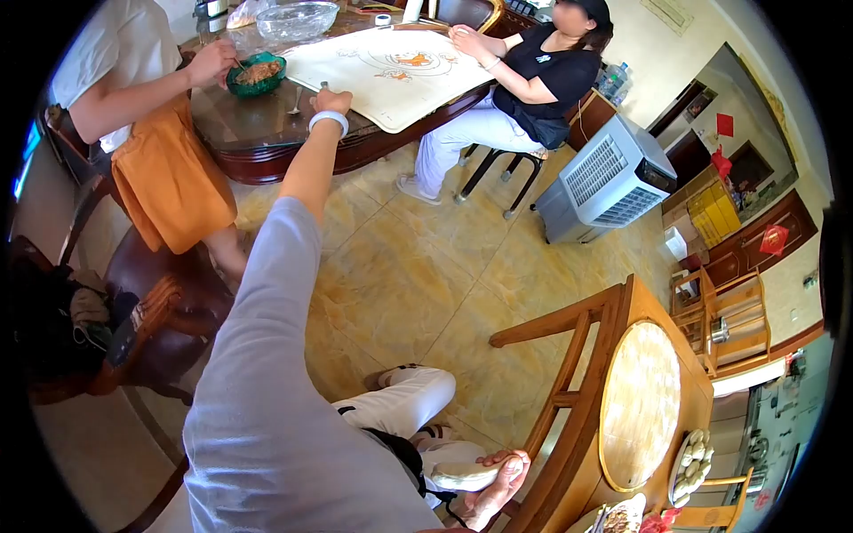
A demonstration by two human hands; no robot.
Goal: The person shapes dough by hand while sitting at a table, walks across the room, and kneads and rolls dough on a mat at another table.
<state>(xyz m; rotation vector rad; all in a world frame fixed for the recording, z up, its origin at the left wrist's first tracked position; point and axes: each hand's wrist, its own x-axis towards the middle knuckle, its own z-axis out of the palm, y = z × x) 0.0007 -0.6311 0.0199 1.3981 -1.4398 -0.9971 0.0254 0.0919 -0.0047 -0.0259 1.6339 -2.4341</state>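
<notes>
My left hand [331,100], with a pale bracelet at the wrist, reaches far out to the dark table [233,133]. Its fingers are curled at the edge of a white printed mat [373,64], around something small that I cannot make out. A spoon [296,99] lies just beside it. Low in the view, near my lap, my right hand [505,484] is closed on a long pale piece of dough [464,477]. To the left, a co-worker's hand [213,64] is at a green bowl of filling [258,75].
Another person [546,71] sits across, hands at the mat's far edge. An air cooler [604,178] stands on the tiled floor. At right, a wooden table [680,351] bears a round board [640,404] and a plate of dumplings [690,466]. A clear bowl [298,19] sits behind.
</notes>
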